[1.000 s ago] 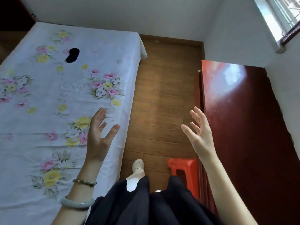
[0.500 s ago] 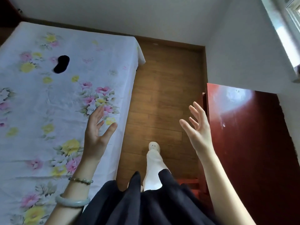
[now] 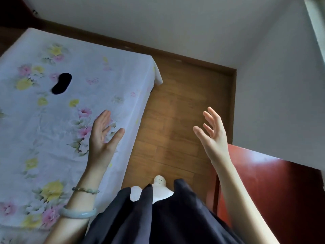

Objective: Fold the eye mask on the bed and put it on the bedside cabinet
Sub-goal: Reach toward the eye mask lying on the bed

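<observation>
A black eye mask [image 3: 61,83] lies flat and unfolded on the bed [image 3: 35,131], towards its far left part. The bed has a white sheet printed with pink and yellow flowers. My left hand [image 3: 103,138] hovers open above the bed's right edge, well short of the mask. My right hand [image 3: 213,136] is raised open over the wooden floor, holding nothing. The dark red bedside cabinet [image 3: 274,191] stands at the lower right, its glossy top bare where visible.
A strip of wooden floor [image 3: 177,120] runs between bed and cabinet. White walls [image 3: 193,27] close the far end and right side. My dark skirt [image 3: 158,217] and a white shoe [image 3: 159,181] show at the bottom.
I have stepped forward along the floor strip; the bed, mask and cabinet have slid lower and closer in view. The red stool has dropped out of sight. Both hands stay open and raised.
</observation>
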`<state>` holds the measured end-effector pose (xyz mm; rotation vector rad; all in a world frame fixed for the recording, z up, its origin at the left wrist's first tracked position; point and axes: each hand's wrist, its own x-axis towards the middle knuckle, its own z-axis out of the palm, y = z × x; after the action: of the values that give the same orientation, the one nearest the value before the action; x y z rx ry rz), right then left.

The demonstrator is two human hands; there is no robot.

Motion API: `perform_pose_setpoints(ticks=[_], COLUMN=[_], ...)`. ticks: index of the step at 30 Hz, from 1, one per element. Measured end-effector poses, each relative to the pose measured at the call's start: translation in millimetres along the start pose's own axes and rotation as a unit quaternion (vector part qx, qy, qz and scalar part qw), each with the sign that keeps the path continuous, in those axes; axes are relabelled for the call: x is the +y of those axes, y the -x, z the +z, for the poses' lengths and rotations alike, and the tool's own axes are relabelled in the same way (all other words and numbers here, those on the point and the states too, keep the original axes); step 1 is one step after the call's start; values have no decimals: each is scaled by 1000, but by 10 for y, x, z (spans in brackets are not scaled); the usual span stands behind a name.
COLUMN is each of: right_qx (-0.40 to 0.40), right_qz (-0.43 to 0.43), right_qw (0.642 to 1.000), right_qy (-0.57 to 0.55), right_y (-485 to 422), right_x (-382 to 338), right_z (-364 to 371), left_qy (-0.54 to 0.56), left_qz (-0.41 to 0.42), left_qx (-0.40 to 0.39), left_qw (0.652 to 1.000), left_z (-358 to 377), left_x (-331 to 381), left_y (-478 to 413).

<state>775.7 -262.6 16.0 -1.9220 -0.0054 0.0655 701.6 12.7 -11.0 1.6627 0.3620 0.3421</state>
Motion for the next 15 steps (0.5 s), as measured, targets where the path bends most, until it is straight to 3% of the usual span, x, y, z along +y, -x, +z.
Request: perform_pose_setpoints(ticks=[15], right_qx=[-39], right_qz=[-9], right_qw=[998], right_qy=[46], right_y=[-2008], right_x=[8], right_z=[352], left_qy=[-16], left_qz=[-15], left_qx=[40], left_qw=[999], left_z=[496], left_x=[-107], left_y=[-1655])
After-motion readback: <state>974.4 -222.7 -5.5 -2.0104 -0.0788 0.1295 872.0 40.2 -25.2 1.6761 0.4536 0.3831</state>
